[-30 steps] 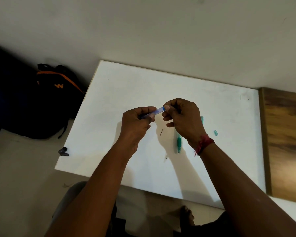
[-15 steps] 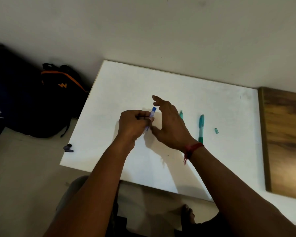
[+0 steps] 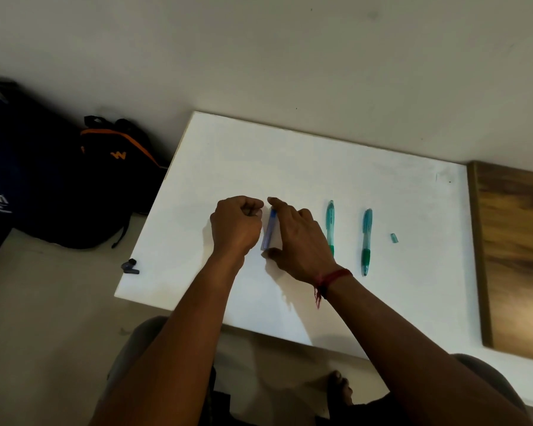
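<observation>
Left hand (image 3: 236, 226): fingers curled into a fist just beside the blue pen (image 3: 270, 229); whether it holds anything cannot be told. Right hand (image 3: 300, 244): forefinger at the pen's far end, thumb at its near end, pinching it lengthwise; other fingers relaxed. The pen is a slim, translucent blue barrel between the two hands, low over the table (image 3: 259, 155), which has a flat, smooth, white rectangular top.

A dark blue bag (image 3: 13, 164) and a black backpack (image 3: 105, 179) with orange trim sit on the floor, soft fabric, contents not visible. A wooden panel (image 3: 517, 256), grained brown, adjoins the table's right edge.

Two green pens (image 3: 330, 226) (image 3: 366, 238) lie parallel and apart on the table, clear teal plastic with darker grips. A red thread (image 3: 333, 276) circles the right wrist. A small dark piece (image 3: 130, 267) lies on the floor, and a tiny teal piece (image 3: 394, 237) on the table.
</observation>
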